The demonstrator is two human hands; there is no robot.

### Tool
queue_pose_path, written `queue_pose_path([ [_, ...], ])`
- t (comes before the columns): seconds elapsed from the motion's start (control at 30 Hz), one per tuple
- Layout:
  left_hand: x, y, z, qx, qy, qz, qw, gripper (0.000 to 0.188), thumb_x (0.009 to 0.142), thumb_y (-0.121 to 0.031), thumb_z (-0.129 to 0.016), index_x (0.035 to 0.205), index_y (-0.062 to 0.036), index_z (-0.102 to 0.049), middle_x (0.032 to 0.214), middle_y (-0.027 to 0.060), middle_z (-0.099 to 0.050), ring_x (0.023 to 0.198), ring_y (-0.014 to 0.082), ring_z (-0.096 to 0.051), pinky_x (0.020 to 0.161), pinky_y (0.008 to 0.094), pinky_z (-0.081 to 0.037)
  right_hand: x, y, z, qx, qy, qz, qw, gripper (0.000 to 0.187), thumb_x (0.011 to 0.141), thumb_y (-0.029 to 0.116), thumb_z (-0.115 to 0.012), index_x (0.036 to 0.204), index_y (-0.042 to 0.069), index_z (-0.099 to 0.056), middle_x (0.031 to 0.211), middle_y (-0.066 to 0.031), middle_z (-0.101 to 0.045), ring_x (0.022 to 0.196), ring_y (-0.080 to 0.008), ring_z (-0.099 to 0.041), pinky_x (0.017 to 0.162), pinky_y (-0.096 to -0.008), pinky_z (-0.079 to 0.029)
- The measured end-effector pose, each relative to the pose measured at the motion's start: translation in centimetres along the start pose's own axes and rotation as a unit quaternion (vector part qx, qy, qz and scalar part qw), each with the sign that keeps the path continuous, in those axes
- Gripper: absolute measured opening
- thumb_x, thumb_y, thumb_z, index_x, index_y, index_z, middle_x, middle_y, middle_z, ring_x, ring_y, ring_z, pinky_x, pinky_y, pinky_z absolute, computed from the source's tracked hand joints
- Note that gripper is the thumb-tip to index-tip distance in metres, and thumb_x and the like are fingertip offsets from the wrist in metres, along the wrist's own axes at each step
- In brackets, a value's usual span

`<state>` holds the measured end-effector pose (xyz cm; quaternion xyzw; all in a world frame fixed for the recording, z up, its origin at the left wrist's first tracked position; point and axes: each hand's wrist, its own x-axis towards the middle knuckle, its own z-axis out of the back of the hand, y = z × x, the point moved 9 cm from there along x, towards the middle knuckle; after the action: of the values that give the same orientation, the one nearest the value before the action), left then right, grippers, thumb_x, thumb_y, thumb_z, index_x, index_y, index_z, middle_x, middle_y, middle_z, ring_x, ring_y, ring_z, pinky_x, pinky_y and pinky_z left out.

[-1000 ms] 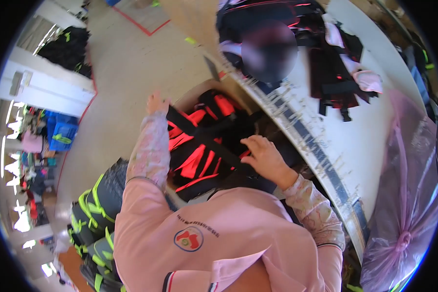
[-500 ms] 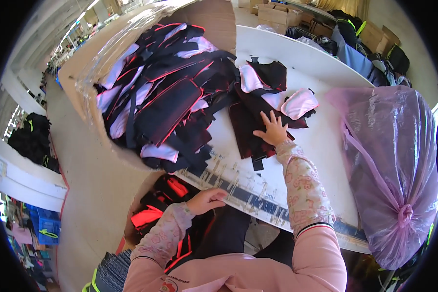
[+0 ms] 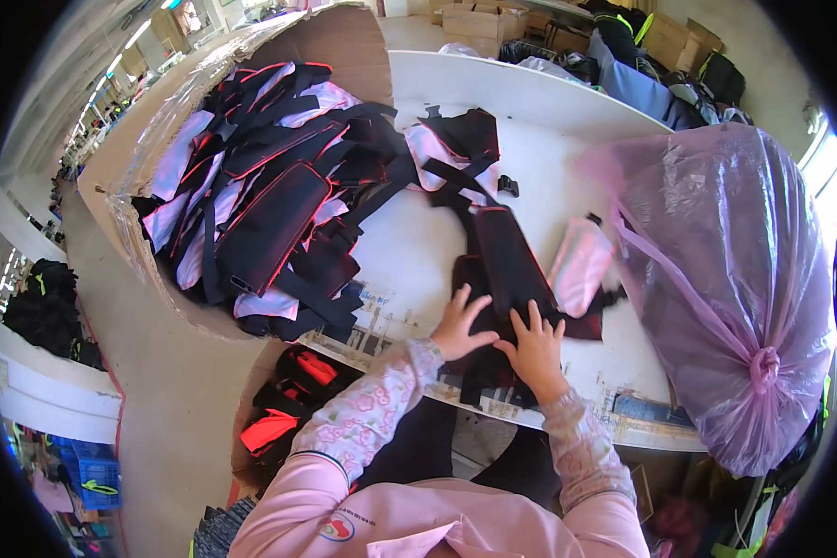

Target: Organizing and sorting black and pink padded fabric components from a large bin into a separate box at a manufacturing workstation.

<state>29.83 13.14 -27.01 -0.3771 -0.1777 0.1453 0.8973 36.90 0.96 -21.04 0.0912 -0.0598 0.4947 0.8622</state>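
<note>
Near the table's front edge, my left hand (image 3: 463, 325) lies with spread fingers on the left side of a black padded fabric piece with red edging (image 3: 510, 249). To its right, my right hand (image 3: 537, 352) rests on the near end of the same piece, fingers apart. More black fabric lies beneath, partly hidden by my hands. A shiny pinkish-white pad (image 3: 581, 267) sits just right of the black piece. Farther back lies another black piece with red edging (image 3: 470, 135), next to a pinkish pad and a small black buckle (image 3: 508, 185).
A large cardboard box (image 3: 126, 186) at the left overflows with similar black, red-edged pieces (image 3: 274, 219). At the right stands a knotted translucent purple plastic bag (image 3: 735, 279). Below the white table (image 3: 409, 242), another box holds black and bright red items (image 3: 270, 430).
My left hand has moved from the table edge onto the black fabric. My right hand has come nearer with the fabric, which now lies closer to me. The pinkish pad has shifted nearer too.
</note>
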Motion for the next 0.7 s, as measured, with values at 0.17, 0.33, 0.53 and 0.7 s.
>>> queue_pose_path([
  [0.17,1.2,-4.2,-4.9,0.141,0.128,0.007,0.982,0.084,0.068,-0.053,-0.070,0.138,-0.0244,-0.034,0.150,0.0190,-0.007,0.138,0.0364,-0.014,0.104,0.0646,-0.010,-2.9,-6.0,2.4,0.063,0.008,-0.099,0.993,0.059,0.072,0.030,-0.070,0.124,0.013,-0.049,0.121,-0.0117,-0.050,0.105,-0.0312,-0.055,0.093,-0.0557,-0.036],
  [0.33,3.1,-5.5,-4.4,0.215,0.106,0.061,0.969,0.085,0.067,-0.042,-0.075,0.139,-0.0253,-0.032,0.149,0.0173,-0.013,0.138,0.0332,-0.016,0.104,0.0626,-0.013,-1.1,-9.0,1.6,0.155,-0.013,-0.141,0.978,0.058,0.067,0.018,-0.073,0.121,0.009,-0.052,0.109,-0.0123,-0.055,0.100,-0.0323,-0.056,0.081,-0.0410,-0.047],
  [0.53,2.9,-11.3,-1.3,-0.015,-0.021,-0.097,0.995,0.075,0.073,-0.028,-0.074,0.135,-0.0123,-0.035,0.137,0.0260,-0.029,0.127,0.0401,-0.031,0.104,0.0403,-0.030,0.5,-8.6,4.3,0.184,-0.144,-0.080,0.969,0.024,0.067,0.016,-0.071,0.086,0.003,-0.064,0.085,-0.0148,-0.059,0.086,-0.0326,-0.058,0.076,-0.0413,-0.047],
  [0.7,3.0,-10.5,1.7,-0.144,-0.031,-0.069,0.987,0.055,0.077,-0.022,-0.071,0.124,-0.0037,-0.049,0.121,0.0164,-0.051,0.116,0.0288,-0.047,0.099,0.0356,-0.036,-2.6,-0.2,10.6,0.210,-0.153,0.050,0.964,0.026,0.070,0.006,-0.066,0.095,-0.002,-0.061,0.088,-0.0177,-0.056,0.088,-0.0342,-0.056,0.078,-0.0392,-0.047],
])
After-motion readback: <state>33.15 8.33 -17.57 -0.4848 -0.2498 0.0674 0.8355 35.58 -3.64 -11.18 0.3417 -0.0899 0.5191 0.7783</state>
